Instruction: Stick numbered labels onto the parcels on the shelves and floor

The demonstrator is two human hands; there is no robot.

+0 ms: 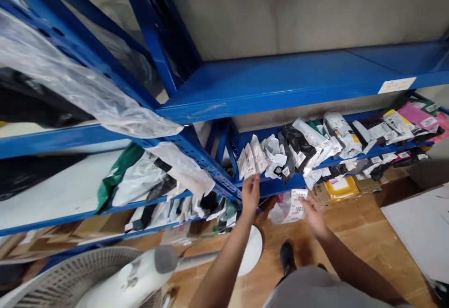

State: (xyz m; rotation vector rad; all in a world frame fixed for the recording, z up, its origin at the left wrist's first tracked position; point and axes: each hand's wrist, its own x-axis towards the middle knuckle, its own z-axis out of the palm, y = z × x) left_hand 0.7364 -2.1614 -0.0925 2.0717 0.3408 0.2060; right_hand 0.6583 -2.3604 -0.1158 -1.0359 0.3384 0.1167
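Observation:
My left hand [250, 195] reaches to the lower shelf. Its fingers are closed at the bottom edge of a slim white parcel [249, 157] with a label reading 1014. More slim white parcels stand against this one. My right hand [315, 213] pinches the edge of a strip of printed labels [296, 207], where 1002 and 1003 can be read. The strip hangs down to the left over its pale, partly see-through backing. A black parcel [298, 140] and a grey-and-white parcel [340, 132] lie along the shelf to the right.
A blue shelf board [273, 83] juts out above the parcels. At the left stand a blue upright [210, 168] and a rack of bagged parcels. A white fan [129, 277] is at lower left, a yellow package [342, 188] low down, and a white box [417, 224] at right.

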